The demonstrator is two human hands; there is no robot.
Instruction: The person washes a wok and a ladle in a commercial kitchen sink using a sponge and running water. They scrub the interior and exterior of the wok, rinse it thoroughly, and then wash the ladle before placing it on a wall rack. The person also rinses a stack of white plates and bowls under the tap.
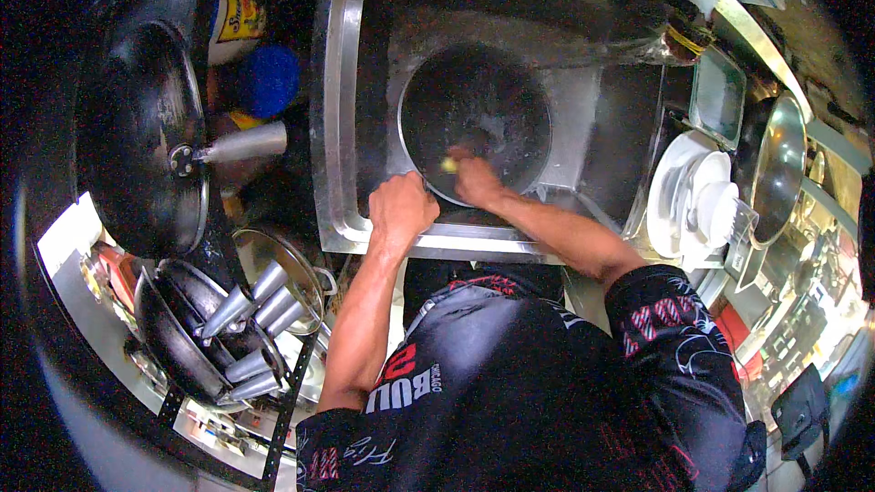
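Observation:
A round dark pan (pixel 506 109) with a thin bright rim lies in the stainless steel sink (pixel 342 116). My left hand (pixel 405 205) is closed at the pan's near left edge, by the sink's front rim; a handle under it is not visible. Inside the pan, near its front side, my right hand (pixel 475 178) is blurred and curled around a small yellowish thing (pixel 449 165), perhaps a sponge or scrubber.
Left of the sink stand a big dark wok (pixel 137 143), a blue round thing (pixel 270 80) and several stacked pans (pixel 184 328) with metal handles. White plates and bowls (pixel 683 198), a glass dish (pixel 718 96) and a metal bowl (pixel 779 171) stand at the right.

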